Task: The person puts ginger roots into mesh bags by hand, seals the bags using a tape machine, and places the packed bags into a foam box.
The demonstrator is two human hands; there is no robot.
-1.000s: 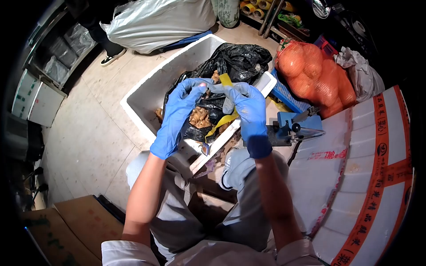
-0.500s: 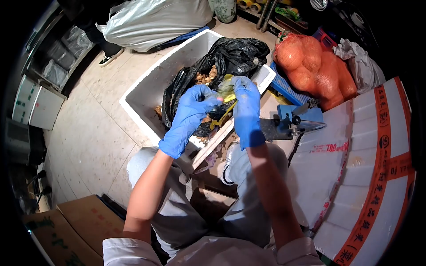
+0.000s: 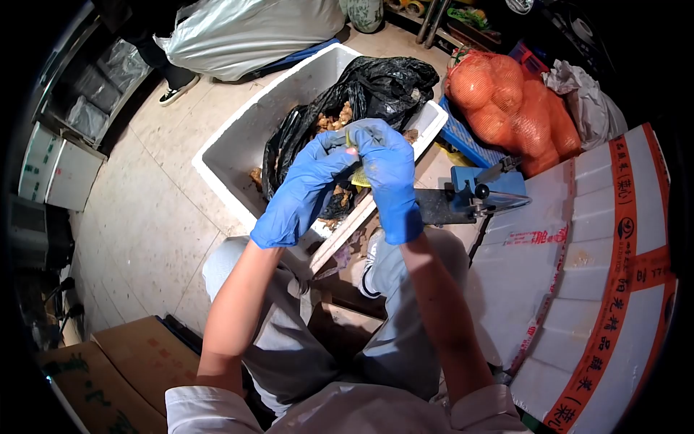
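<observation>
My left hand [image 3: 307, 173] and my right hand [image 3: 388, 173], both in blue gloves, meet over a white foam box [image 3: 235, 148]. The fingers of both hands are closed around a yellow strip [image 3: 360, 177], which is mostly hidden between them. Beneath and behind the hands, a black plastic bag [image 3: 383, 83] lies open in the box. Pieces of ginger [image 3: 336, 119] show inside the bag, and a few more lie by the box's left wall.
A blue metal tool [image 3: 488, 192] stands right of the box. Orange net sacks [image 3: 506, 108] rest on a blue crate [image 3: 463, 141]. Taped white boxes [image 3: 571, 267] fill the right side, cardboard boxes [image 3: 137, 369] the lower left. A person's shoe [image 3: 178, 90] is at upper left.
My hands came apart slightly and are now together again around the yellow strip, whose visible part is smaller. The camera view has shifted a little.
</observation>
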